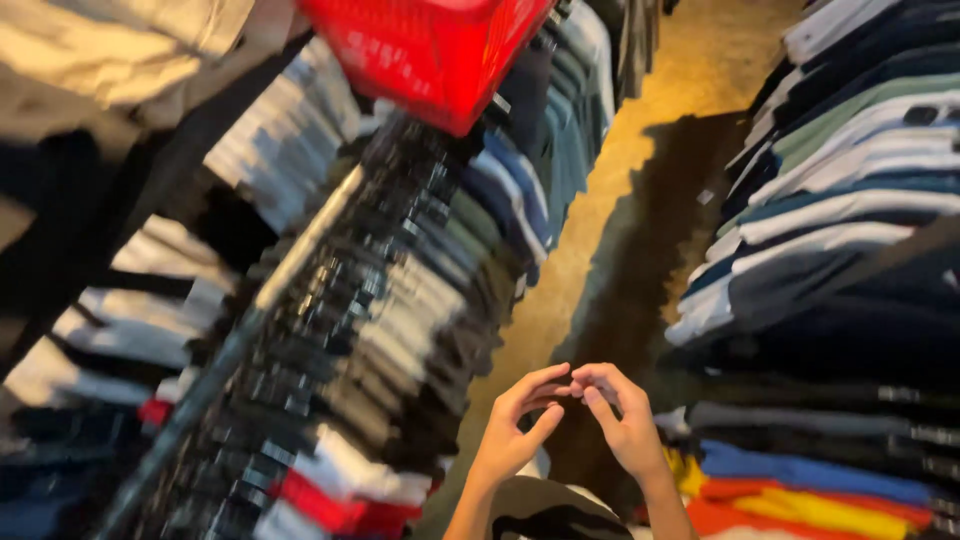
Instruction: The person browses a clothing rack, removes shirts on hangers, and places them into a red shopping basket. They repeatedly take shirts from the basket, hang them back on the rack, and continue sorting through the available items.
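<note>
Left hand and right hand, lower centre of frame: fingertips touching each other, fingers curled, nothing visibly held. Nearest to the left hand, a rack of hung shirts runs diagonally up the frame's left. Red basket rests on it, top centre. Folded shirts stacked at right. Tan floor between.

Narrow floor aisle runs open between two crowded clothing racks.

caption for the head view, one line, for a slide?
Left hand and right hand meet fingertip to fingertip, empty, in an aisle between clothing racks, red basket above.
</note>
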